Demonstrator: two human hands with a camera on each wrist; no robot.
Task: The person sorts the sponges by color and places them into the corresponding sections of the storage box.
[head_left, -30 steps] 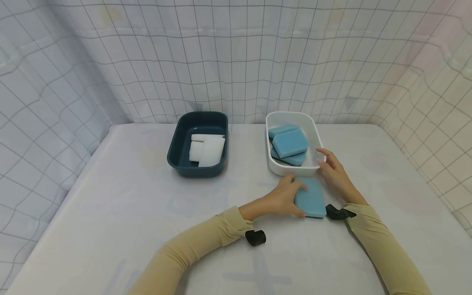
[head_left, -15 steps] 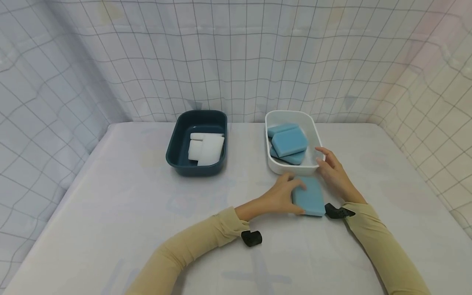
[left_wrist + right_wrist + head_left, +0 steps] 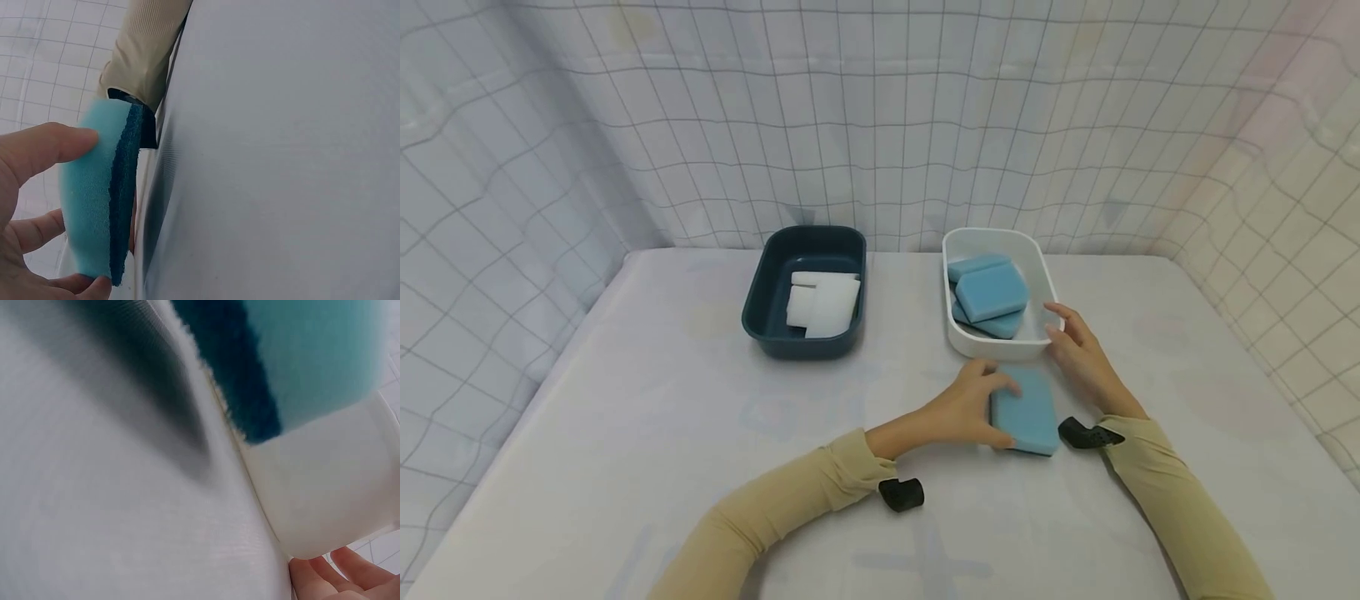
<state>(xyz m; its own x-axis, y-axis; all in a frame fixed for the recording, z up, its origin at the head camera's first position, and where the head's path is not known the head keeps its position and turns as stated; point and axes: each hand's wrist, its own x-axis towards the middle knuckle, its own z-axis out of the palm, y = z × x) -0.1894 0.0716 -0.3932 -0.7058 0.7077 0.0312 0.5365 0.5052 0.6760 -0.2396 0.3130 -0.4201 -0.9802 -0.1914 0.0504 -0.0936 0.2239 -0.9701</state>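
Observation:
My left hand pinches a light blue sponge with a dark blue scouring layer. In the left wrist view the thumb lies on one end of this sponge and other fingers on the opposite end. It hangs a little off the table, its scouring side down, in front of the white bin. At that bin's front right corner my right hand holds the rim and wall. Several blue sponges lie piled in the white bin. The right wrist view shows right fingertips by the bin's base.
A dark teal bin stands to the left, with several white foam blocks in it. A white cloth covers the table. Checked curtains hang behind and at both sides.
My left hand has drawn the sponge slightly left and toward me, away from the white bin. The right hand stays at the bin's corner.

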